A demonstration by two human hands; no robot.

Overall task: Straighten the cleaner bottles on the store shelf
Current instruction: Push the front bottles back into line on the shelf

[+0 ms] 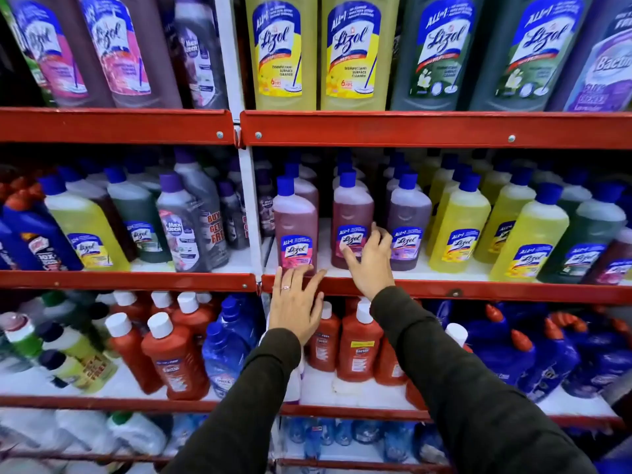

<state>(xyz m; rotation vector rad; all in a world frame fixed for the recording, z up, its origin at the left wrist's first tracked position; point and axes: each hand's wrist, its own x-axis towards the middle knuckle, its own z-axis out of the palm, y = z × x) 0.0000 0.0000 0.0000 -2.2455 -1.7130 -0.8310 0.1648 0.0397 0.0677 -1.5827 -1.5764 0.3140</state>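
Two pink Lizol cleaner bottles with blue caps stand upright at the front of the middle shelf (444,289). The left pink bottle (294,224) sits at the shelf edge. My left hand (297,304) is spread open just below it, fingertips touching its base. The right pink bottle (352,213) stands a gap away. My right hand (371,265) has its fingers apart around this bottle's lower right side, thumb over the label, without a closed grip. A purple Lizol bottle (408,217) stands right beside that hand.
Yellow Lizol bottles (458,227) and dark green ones (595,230) fill the shelf to the right. A white upright post (248,200) divides the bays; left of it bottles lean. Large bottles stand on the shelf above, red Bactin bottles (357,347) below.
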